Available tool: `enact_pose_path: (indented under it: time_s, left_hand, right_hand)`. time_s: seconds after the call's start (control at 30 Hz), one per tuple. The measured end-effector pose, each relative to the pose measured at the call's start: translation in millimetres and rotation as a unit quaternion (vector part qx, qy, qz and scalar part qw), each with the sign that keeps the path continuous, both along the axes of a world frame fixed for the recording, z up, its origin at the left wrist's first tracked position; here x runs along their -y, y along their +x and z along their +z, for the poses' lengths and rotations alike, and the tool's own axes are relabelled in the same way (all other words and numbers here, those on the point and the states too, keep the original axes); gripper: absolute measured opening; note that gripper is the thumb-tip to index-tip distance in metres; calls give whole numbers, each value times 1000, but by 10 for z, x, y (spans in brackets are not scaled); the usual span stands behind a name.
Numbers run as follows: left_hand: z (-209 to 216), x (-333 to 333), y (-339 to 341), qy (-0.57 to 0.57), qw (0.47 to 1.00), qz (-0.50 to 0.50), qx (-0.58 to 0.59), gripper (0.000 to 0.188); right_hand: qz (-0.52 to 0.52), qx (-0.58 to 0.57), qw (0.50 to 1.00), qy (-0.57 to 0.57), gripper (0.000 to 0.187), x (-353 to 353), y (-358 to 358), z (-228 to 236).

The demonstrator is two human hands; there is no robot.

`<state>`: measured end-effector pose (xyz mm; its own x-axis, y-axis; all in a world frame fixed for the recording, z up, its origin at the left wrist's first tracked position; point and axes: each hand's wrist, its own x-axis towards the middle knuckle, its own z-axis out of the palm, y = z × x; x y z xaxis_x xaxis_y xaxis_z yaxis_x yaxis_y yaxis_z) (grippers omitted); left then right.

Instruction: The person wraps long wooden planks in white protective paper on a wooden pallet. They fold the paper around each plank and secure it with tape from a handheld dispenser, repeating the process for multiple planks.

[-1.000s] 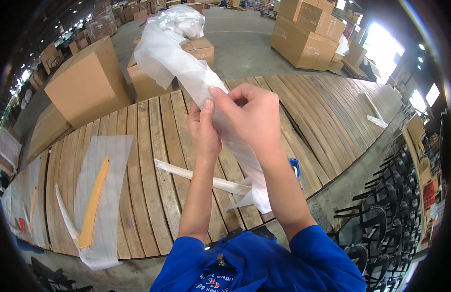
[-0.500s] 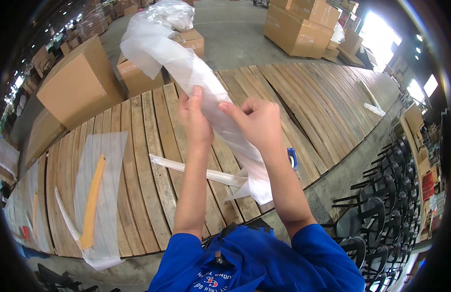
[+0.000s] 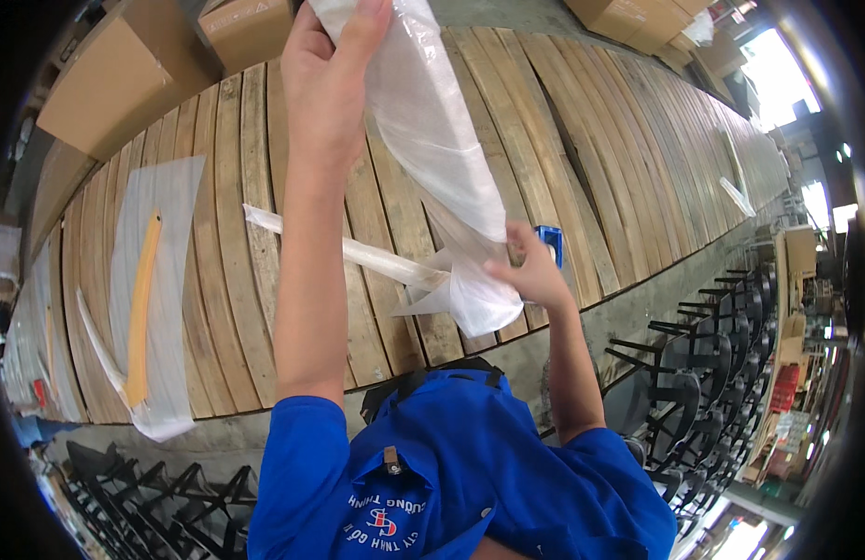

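Note:
A long bundle wrapped in white foam sheet (image 3: 442, 121) slants from the top edge of the picture down to the table's near edge. High on the bundle, my left hand (image 3: 334, 79) is closed round it, thumb on top. My right hand (image 3: 535, 271) is at its lower right edge, thumb and curled fingers on the foam. What the sheet covers is hidden. From the lower end, a thin white-wrapped strip (image 3: 386, 261) runs off to the left across the slats, passing behind my left forearm. A blue tape dispenser (image 3: 550, 245) lies just behind my right hand.
The slatted wooden table (image 3: 628, 168) spans the view. On its left, a bare orange-brown wooden piece (image 3: 143, 308) joined to a white-wrapped strip lies on a foam sheet (image 3: 176, 252). Cardboard boxes (image 3: 111, 79) stand beyond the table; black chairs (image 3: 703, 364) line the right.
My right hand has slid down the bundle to its lower end. My left hand keeps its grip higher up. The view has tipped downward, so the bundle's far end is out of the picture.

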<state>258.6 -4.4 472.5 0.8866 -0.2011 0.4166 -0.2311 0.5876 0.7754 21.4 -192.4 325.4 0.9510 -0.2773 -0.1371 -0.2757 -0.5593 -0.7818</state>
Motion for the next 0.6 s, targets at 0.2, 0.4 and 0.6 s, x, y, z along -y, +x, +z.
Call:
enact_pose_path:
  time_s: [0.2,0.4,0.6]
  left_hand:
    - [-1776,338,-36,289,951,-48,-103,48]
    - [-4252,513,-1063,558,803,-202,57,44]
    - [-4096,869,-1451,483,851,-97,-183,22]
  right_hand:
    - [-45,-25,995,85,63,148,150,-753]
    - [-117,66,991,26,62,418,417,-1082]
    - [-236,-19,966,102,50,1032,603,-1980]
